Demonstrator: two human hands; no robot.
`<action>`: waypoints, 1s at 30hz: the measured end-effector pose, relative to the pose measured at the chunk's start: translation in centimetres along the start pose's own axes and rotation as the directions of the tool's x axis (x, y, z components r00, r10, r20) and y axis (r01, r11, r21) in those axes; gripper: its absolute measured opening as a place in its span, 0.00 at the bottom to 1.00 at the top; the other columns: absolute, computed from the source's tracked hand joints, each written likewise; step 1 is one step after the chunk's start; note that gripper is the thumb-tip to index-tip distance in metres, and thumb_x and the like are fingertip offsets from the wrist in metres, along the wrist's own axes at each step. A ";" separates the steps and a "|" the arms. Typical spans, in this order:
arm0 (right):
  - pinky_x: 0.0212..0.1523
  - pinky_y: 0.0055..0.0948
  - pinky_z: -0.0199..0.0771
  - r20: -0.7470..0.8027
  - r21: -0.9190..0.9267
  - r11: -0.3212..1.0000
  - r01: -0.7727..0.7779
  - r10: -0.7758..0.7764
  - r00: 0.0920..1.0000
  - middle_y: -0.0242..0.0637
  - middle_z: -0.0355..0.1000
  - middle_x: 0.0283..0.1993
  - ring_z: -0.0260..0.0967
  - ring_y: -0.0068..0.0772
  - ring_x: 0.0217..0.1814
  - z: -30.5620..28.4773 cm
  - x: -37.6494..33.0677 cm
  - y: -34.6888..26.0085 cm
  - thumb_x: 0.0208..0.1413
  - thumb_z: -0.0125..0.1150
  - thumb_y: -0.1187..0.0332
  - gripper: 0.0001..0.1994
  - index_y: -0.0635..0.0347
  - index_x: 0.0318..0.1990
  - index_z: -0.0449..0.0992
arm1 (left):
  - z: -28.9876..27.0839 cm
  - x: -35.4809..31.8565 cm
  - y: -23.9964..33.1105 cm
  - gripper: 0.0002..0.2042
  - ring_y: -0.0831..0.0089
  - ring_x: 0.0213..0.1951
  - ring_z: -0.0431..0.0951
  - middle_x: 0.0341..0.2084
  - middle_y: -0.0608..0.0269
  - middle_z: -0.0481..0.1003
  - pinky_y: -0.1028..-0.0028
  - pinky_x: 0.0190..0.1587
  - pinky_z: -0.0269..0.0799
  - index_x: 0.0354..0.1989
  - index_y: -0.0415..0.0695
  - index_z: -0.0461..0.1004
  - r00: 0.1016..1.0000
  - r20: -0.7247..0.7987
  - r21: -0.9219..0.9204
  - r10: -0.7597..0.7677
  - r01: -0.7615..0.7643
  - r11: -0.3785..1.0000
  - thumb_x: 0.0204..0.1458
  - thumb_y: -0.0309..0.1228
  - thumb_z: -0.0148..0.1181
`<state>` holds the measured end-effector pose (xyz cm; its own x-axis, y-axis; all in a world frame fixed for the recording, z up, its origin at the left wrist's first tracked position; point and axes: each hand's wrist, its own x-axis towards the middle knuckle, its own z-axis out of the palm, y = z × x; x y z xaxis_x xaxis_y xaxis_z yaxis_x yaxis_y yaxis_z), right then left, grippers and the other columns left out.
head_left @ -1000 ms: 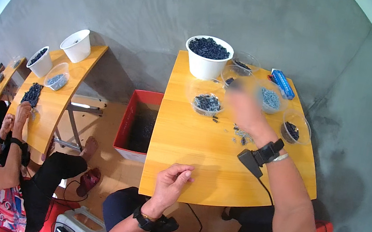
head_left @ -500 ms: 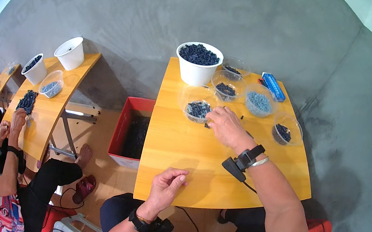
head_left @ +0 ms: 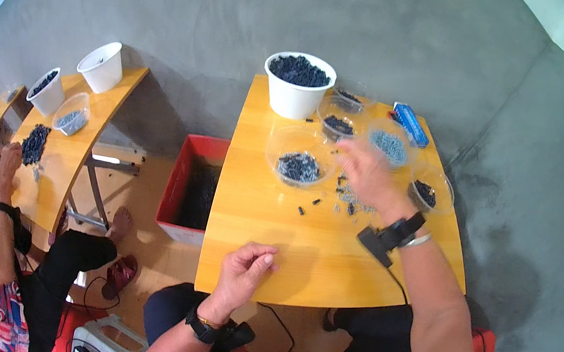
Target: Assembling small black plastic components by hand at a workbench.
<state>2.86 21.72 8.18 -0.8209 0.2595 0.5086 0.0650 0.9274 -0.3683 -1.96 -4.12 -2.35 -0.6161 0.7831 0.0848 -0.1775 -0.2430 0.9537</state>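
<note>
My right hand point(head_left: 366, 174) is raised over the table, between a wide clear bowl point(head_left: 273, 151) and a clear bowl of bluish-grey small parts point(head_left: 387, 147). Motion smears its fingers, so their grip is unclear. The wide bowl holds black pieces mixed with silvery ones point(head_left: 298, 167). Below my right hand, small black and silvery pieces point(head_left: 350, 201) lie scattered on the wood. Two black pieces point(head_left: 301, 211) rest nearer me. My left hand point(head_left: 245, 272) hovers above the table's near edge, thumb and fingers drawn together; anything between them is too small to make out.
A white bucket heaped with black pieces point(head_left: 300, 72) stands at the back of the yellow table point(head_left: 252, 223). Around it are more clear bowls point(head_left: 425, 193) and a blue box point(head_left: 411, 124). A red bin point(head_left: 181, 181) stands left. Another person point(head_left: 6, 186) works at a neighbouring table.
My right hand has lifted away from the wide bowl toward the right. Scattered pieces now show on the wood beneath it, with loose black ones nearer me. My left hand keeps nearly its pose.
</note>
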 end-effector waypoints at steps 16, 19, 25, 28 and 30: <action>0.42 0.40 0.66 -0.053 -0.318 0.779 -0.540 0.554 0.831 0.50 0.70 0.36 0.67 0.50 0.42 0.9 5.8 7.8 0.48 0.51 0.62 0.13 0.62 0.36 0.72 | 0.6 0.9 1.5 0.24 0.70 0.48 0.65 0.52 0.57 0.59 0.72 0.51 0.63 0.57 0.37 0.52 0.983 -0.163 -0.174 -0.080 0.052 0.983 0.52 0.27 0.49; 0.38 0.41 0.67 -0.148 -0.340 0.854 -0.395 0.366 0.919 0.49 0.70 0.33 0.68 0.50 0.38 1.1 5.6 5.6 0.49 0.51 0.63 0.11 0.61 0.34 0.72 | 0.5 1.3 1.3 0.24 0.70 0.49 0.64 0.53 0.57 0.59 0.73 0.51 0.63 0.57 0.37 0.52 0.979 -0.201 -0.016 0.042 -0.046 0.999 0.53 0.27 0.49; 0.31 0.40 0.67 -0.222 -0.101 0.988 -0.117 0.093 0.971 0.47 0.70 0.28 0.67 0.50 0.29 -0.9 6.1 2.3 0.49 0.49 0.67 0.07 0.61 0.30 0.70 | 0.3 1.7 1.0 0.23 0.70 0.49 0.64 0.52 0.57 0.60 0.72 0.51 0.63 0.56 0.37 0.54 0.979 -0.200 -0.147 -0.048 0.018 0.989 0.52 0.24 0.49; 0.25 0.27 0.66 -0.123 -0.212 0.961 -0.178 0.155 0.980 0.45 0.70 0.25 0.67 0.35 0.22 -1.4 6.7 7.8 0.49 0.51 0.68 0.08 0.62 0.34 0.71 | 0.2 1.8 1.1 0.21 0.71 0.49 0.65 0.51 0.57 0.61 0.72 0.51 0.63 0.55 0.36 0.56 0.984 -0.177 -0.124 -0.035 0.013 0.992 0.51 0.23 0.49; 0.34 0.37 0.68 0.035 -0.269 0.928 -0.260 0.279 0.960 0.48 0.70 0.34 0.69 0.46 0.32 -1.0 6.2 9.7 0.48 0.49 0.65 0.09 0.60 0.33 0.71 | 0.4 1.9 1.2 0.20 0.71 0.48 0.66 0.50 0.57 0.62 0.72 0.51 0.64 0.54 0.36 0.58 0.983 -0.175 -0.047 -0.049 0.041 0.998 0.51 0.22 0.49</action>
<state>-1.07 32.57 8.55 -0.7897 0.4982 0.3580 0.4258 0.8652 -0.2646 -3.06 -2.69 -0.90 -0.7318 0.6814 -0.0136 -0.2386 -0.2375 0.9416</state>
